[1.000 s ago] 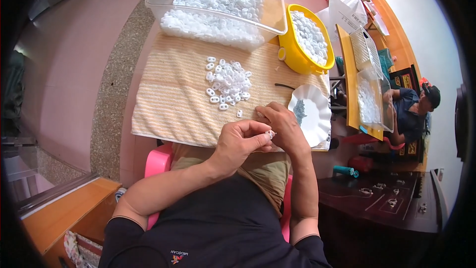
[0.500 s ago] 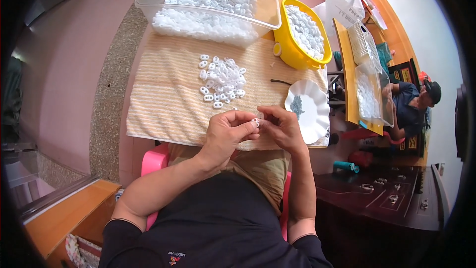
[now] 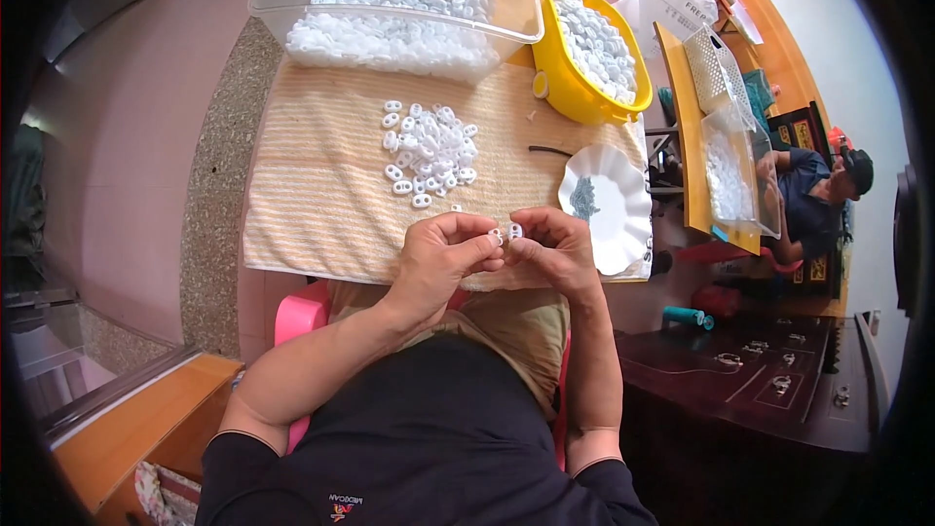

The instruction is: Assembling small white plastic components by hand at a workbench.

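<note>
My left hand (image 3: 440, 258) and my right hand (image 3: 550, 248) meet at the near edge of a striped cloth (image 3: 321, 185), fingertips together. Each pinches a small white plastic piece (image 3: 504, 232) with holes; the two pieces touch or nearly touch. A loose pile of the same white pieces (image 3: 427, 151) lies on the cloth just beyond my hands. A white scalloped plate (image 3: 609, 205) holding a small dark heap sits right of my right hand.
A clear plastic bin (image 3: 399, 0) and a yellow tub (image 3: 584, 54), both full of white pieces, stand at the far side. A thin dark stick (image 3: 550, 150) lies on the cloth. Another person (image 3: 813, 200) sits at the right by a wooden bench with clear baskets.
My hands have risen slightly and turned, bringing the small white pieces up between the fingertips. The view has tilted a little; the pile and containers stay put.
</note>
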Action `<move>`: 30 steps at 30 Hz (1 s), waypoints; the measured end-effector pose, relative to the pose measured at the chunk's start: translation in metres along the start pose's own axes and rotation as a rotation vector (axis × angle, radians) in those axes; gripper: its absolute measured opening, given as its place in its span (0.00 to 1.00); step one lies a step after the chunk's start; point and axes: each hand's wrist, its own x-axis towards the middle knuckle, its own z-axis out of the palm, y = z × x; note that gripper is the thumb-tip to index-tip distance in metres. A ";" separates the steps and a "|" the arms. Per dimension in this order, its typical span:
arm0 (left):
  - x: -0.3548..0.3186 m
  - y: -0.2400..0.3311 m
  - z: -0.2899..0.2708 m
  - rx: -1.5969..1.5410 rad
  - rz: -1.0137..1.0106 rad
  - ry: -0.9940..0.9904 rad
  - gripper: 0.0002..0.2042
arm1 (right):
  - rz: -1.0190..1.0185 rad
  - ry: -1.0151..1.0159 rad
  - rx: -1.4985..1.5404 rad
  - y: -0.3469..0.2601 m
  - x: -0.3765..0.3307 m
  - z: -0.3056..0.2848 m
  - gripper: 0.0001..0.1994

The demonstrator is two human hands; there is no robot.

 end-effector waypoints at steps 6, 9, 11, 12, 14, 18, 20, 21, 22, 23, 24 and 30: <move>0.000 -0.001 -0.002 0.010 -0.018 -0.017 0.07 | 0.012 -0.013 0.032 -0.002 -0.001 -0.002 0.13; 0.001 -0.001 -0.002 0.014 -0.013 -0.020 0.07 | 0.008 -0.011 0.050 -0.001 -0.002 -0.002 0.13; 0.000 -0.001 -0.001 0.016 -0.013 -0.018 0.07 | -0.004 -0.019 0.087 0.000 -0.001 -0.001 0.13; 0.000 -0.001 -0.001 0.017 -0.012 -0.018 0.07 | -0.003 -0.020 0.087 0.000 -0.002 -0.001 0.13; 0.000 -0.001 -0.001 0.013 -0.016 -0.020 0.07 | 0.005 -0.019 0.116 0.001 -0.002 0.000 0.14; 0.000 0.000 0.000 0.001 -0.018 -0.028 0.07 | -0.017 -0.015 0.141 0.002 -0.003 0.000 0.14; 0.000 0.000 0.000 0.000 -0.022 -0.027 0.07 | -0.025 -0.020 0.131 0.002 -0.003 -0.001 0.14; 0.000 -0.001 -0.001 -0.001 -0.025 -0.026 0.07 | -0.025 -0.021 0.132 0.003 -0.003 -0.001 0.14; 0.000 -0.001 -0.001 -0.001 -0.025 -0.025 0.07 | -0.023 -0.023 0.131 0.003 -0.003 -0.001 0.14; 0.000 -0.002 -0.002 0.005 -0.020 -0.026 0.07 | -0.022 -0.026 0.130 0.003 -0.003 -0.001 0.13; 0.001 -0.002 -0.002 0.011 -0.016 -0.028 0.08 | -0.021 -0.025 0.130 0.004 -0.003 -0.001 0.13; 0.001 -0.003 -0.002 0.022 -0.006 -0.035 0.08 | -0.024 -0.045 0.122 0.007 -0.003 -0.003 0.14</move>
